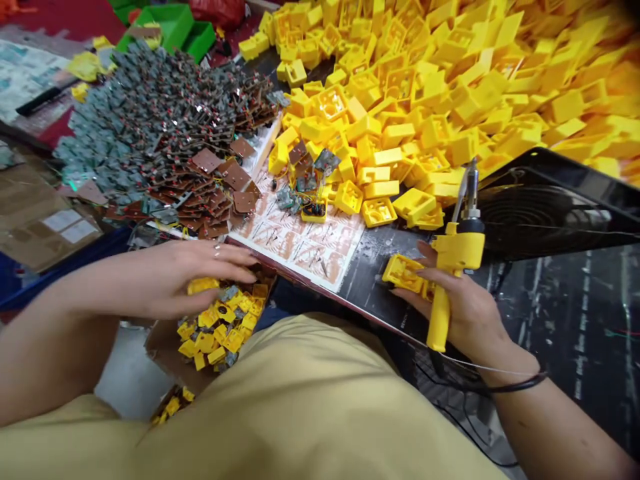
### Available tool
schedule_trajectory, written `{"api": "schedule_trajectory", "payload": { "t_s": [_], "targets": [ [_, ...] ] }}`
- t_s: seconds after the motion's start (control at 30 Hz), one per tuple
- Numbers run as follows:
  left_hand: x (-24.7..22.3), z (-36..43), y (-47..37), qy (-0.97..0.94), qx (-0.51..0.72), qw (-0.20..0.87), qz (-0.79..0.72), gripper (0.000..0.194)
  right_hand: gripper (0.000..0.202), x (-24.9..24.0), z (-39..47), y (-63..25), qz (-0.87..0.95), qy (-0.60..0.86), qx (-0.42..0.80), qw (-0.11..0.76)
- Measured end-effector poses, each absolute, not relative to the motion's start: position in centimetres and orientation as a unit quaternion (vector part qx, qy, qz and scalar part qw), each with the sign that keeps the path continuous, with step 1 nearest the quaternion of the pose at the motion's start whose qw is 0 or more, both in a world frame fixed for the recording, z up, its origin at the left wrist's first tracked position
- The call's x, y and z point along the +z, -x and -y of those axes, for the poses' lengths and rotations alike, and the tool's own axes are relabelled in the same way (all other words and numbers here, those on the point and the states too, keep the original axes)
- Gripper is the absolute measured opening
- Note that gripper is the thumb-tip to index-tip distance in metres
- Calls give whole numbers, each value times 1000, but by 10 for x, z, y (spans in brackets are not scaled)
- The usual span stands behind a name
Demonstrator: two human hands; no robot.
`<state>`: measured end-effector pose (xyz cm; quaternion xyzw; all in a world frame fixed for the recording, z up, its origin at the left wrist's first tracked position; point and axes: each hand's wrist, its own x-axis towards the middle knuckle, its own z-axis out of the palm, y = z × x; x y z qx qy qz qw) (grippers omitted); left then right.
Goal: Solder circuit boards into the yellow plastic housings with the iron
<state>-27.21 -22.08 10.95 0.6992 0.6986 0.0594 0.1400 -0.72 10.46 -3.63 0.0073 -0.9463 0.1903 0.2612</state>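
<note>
My left hand (200, 270) is over the open carton beside the table edge, its thumb and fingers apart. A yellow piece (203, 285) shows in the gap below the fingers; whether it touches them I cannot tell. My right hand (467, 303) is closed around a yellow soldering gun (457, 248), whose metal tip points up and away. The same hand's fingertips grip a yellow plastic housing (403, 272), open side up, above the black table surface. Near the mat's far edge, a yellow housing with dark parts inside (314, 211) sits beside wired boards (295, 197).
Yellow housings (400, 87) are heaped across the back and right. Brown and grey circuit boards (175, 127) are piled at the left. A black fan frame (545, 200) stands at the right. The carton (165, 347) holds yellow pieces, and green bins (170, 27) stand behind.
</note>
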Motion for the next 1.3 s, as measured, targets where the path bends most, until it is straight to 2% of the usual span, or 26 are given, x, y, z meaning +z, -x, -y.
{"api": "schedule_trajectory", "payload": {
  "t_s": [0.03,0.1,0.17,0.33,0.4,0.53,0.63,0.7,0.77,0.9,1.0,1.07,1.13,1.2,1.3],
  "targets": [
    [106,205,270,-676,61,109,-727,35,37,-34,-99,11,946,-8,182,268],
    [93,161,268,-571,59,-37,-818,37,36,-29,-87,22,947,-13,159,279],
    [80,110,270,-489,75,-89,-864,39,33,-25,-79,31,949,-19,137,284],
    [85,36,295,-474,108,-35,-873,17,44,-20,-77,30,949,-9,126,290],
    [102,32,308,-481,197,-14,-854,16,49,-18,-80,23,947,3,134,291],
    [129,34,323,-484,468,42,-739,21,50,-16,-80,17,944,19,163,287],
    [129,32,325,-470,562,142,-665,17,50,-17,-76,23,944,25,161,286],
    [127,30,326,-467,537,212,-669,9,48,-20,-72,30,948,27,152,279],
    [131,26,329,-490,455,258,-698,12,40,-22,-69,34,950,29,144,275],
    [147,13,318,-631,163,277,-706,19,35,-20,-68,31,949,35,133,282],
    [135,12,279,-749,-68,228,-618,35,38,-12,-70,23,951,32,131,277],
    [110,21,248,-790,-177,127,-573,23,38,-10,-71,19,954,23,132,266],
    [80,37,225,-858,-93,33,-504,22,38,-9,-72,17,957,16,132,259],
    [56,57,219,-896,11,6,-444,31,40,-12,-73,15,958,11,135,253],
    [45,88,234,-799,197,-32,-567,31,50,-17,-74,13,958,12,145,246]
  ]
}}
